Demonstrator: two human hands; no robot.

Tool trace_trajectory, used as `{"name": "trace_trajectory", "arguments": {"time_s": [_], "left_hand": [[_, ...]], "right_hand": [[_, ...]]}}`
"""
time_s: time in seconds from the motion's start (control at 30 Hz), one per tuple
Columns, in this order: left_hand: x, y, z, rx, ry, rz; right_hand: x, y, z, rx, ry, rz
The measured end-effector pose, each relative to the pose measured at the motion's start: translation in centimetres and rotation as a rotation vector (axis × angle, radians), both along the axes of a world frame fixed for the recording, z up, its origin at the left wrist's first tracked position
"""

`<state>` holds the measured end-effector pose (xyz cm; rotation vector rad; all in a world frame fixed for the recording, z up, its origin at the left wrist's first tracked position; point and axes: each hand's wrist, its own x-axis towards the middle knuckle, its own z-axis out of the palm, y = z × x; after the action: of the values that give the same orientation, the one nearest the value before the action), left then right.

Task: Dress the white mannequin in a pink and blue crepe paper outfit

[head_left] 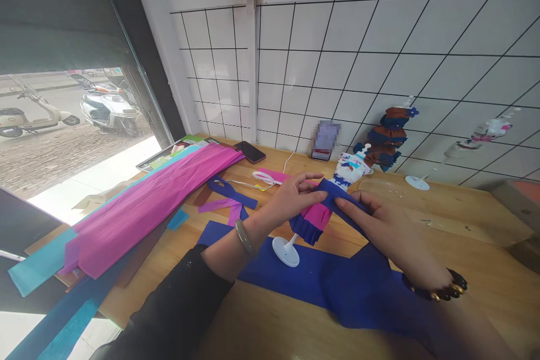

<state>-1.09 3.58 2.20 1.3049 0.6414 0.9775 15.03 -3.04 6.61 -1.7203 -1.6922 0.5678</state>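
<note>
A small mannequin doll (349, 169) on a white stand (286, 251) leans over the wooden table (464, 219). It wears a pink pleated crepe skirt (317, 216) with a blue ruffle at the hem. My left hand (291, 198) pinches a blue crepe paper strip (337, 194) against the doll's waist. My right hand (386, 224) presses the same strip with fingers together. The strip runs down into a large blue crepe sheet (329, 284) lying under my arms.
Long folded crepe sheets in pink (143, 208) and teal (37, 267) lie at the left. White scissors (264, 178), a phone (250, 152), blue and purple scraps (230, 199), and two more dressed dolls (390, 135) (485, 134) stand by the tiled wall.
</note>
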Motion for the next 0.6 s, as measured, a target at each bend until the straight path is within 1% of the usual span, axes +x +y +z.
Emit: {"name": "trace_trajectory", "arguments": {"time_s": [0.13,0.23,0.33,0.6], "left_hand": [[-0.24,0.19,-0.25,-0.01,0.003,-0.062],[-0.36,0.21,-0.29,-0.034,-0.02,-0.098],[-0.45,0.26,-0.34,-0.05,-0.028,-0.107],[-0.55,0.18,-0.27,-0.107,-0.006,-0.112]], "right_hand": [[-0.01,0.0,0.11,0.03,-0.02,0.009],[-0.04,0.04,0.17,0.008,-0.05,-0.01],[-0.04,0.07,0.17,-0.017,-0.065,-0.015],[-0.11,-0.11,0.5,0.01,-0.066,-0.01]]}}
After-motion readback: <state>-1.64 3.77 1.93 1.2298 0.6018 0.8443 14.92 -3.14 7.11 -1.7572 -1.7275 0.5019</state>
